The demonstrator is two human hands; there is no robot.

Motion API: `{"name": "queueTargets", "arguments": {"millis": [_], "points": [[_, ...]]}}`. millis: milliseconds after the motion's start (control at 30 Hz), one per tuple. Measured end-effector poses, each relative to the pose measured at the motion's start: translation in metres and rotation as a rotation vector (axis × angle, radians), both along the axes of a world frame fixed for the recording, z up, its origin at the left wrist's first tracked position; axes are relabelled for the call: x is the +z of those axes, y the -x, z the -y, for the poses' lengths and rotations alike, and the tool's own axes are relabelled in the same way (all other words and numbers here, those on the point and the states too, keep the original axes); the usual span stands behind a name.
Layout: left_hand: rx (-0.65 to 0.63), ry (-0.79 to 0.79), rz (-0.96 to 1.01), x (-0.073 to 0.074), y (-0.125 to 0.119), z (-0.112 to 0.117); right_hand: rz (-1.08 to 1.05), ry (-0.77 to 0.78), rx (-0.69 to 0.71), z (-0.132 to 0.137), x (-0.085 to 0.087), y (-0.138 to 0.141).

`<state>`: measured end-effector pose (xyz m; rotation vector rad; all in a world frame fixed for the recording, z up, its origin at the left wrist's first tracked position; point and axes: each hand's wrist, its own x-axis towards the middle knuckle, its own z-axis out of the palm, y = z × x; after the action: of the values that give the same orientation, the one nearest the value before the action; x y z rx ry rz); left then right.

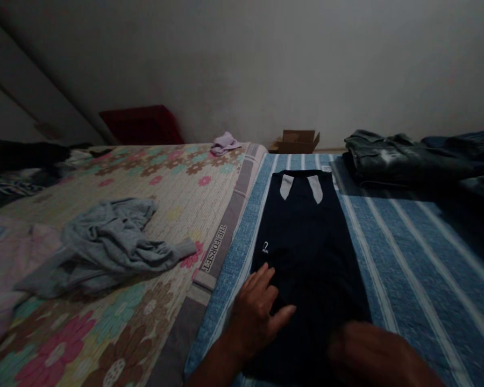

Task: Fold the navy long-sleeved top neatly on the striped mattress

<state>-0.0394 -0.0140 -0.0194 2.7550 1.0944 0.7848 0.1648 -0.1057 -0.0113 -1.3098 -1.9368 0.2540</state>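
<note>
A dark navy shirt (310,236), folded lengthwise into a long strip with two white collar patches at its far end, lies on a blue striped sheet (407,258). My left hand (256,309) rests flat on the shirt's near left edge, fingers spread, holding nothing. My right hand (371,355) is at the shirt's near right end, dark and blurred, so its fingers do not show clearly.
A crumpled grey garment (108,244) lies on the floral bed cover (145,183) to the left. Folded dark jeans and clothes (403,156) are stacked at the far right. A small cardboard box (298,141), a lilac cloth (225,143) and a red cushion (141,124) sit by the wall.
</note>
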Motion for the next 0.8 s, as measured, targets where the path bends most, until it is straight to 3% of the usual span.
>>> {"name": "queueTargets", "arguments": {"millis": [100,167,233,400,600,800], "points": [[0.002,0.008,-0.011,0.002,0.001,0.0,0.15,-0.123,0.111,-0.043,0.006,0.023],[0.008,0.019,-0.02,0.004,0.002,0.0,0.248,-0.206,0.017,-0.063,-0.001,0.036],[0.019,0.029,-0.032,0.007,0.003,0.001,0.325,-0.167,-0.069,-0.073,-0.014,0.043],[0.025,0.039,-0.042,0.008,0.005,-0.001,0.377,-0.085,-0.094,-0.072,-0.036,0.042],[0.076,-0.053,0.01,-0.004,0.004,-0.008,0.35,-0.079,-0.091,-0.072,-0.033,0.041],[0.097,0.01,0.01,-0.009,0.011,-0.015,0.388,-0.019,-0.02,-0.067,-0.03,0.037]]}}
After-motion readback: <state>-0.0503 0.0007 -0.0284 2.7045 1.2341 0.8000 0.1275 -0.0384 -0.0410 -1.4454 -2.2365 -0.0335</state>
